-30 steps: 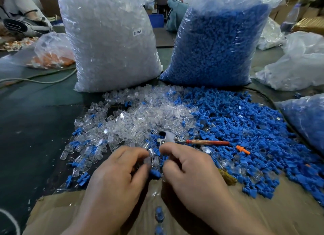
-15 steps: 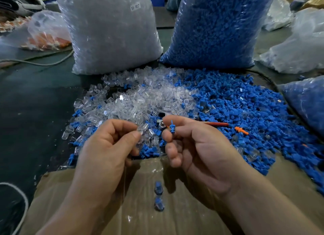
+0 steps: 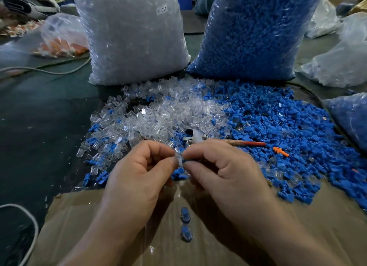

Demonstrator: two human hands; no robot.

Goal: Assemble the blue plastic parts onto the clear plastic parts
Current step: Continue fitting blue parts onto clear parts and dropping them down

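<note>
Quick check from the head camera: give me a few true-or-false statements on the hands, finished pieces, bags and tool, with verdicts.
1. The left hand pinches a clear part. True.
2. The right hand rests flat on the cardboard. False: it is raised, with its fingertips pinching at the same part.
3. Two finished pieces lie on the cardboard. True.
4. The blue bag stands left of the clear bag. False: it stands to the right.
5. The right hand grips the red-handled tool. False: the tool lies on the pile.
</note>
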